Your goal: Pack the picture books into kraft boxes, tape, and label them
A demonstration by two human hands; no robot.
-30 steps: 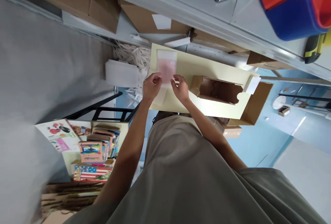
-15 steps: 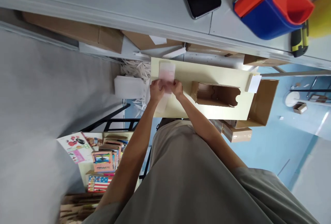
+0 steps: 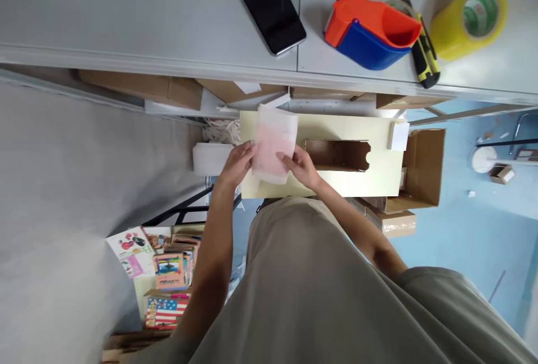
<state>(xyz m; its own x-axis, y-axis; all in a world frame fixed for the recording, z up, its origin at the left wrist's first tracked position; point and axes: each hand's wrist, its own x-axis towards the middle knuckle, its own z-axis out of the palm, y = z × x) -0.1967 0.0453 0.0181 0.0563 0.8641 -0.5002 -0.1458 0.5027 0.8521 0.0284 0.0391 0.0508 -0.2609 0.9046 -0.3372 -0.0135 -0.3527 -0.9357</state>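
Pouch (image 3: 273, 145), clear with a pink sheet inside, is hanging between your hands above the desk (image 3: 348, 182); left hand (image 3: 236, 163) and right hand (image 3: 303, 166) are pinching its edges. Box (image 3: 337, 154) beside it is lying open, unfilled.

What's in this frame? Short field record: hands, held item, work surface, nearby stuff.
left hand: grips the left edge of the clear bag
right hand: grips the bag's right edge
clear bag: translucent, pink sheet inside, held over the board
board: pale yellow, flat, below the hands
brown box: open cardboard, lying on the board, right of the hands
grey shelf: carries a black phone, orange-blue tape dispenser, yellow tape roll
lower left: stack of colourful cards
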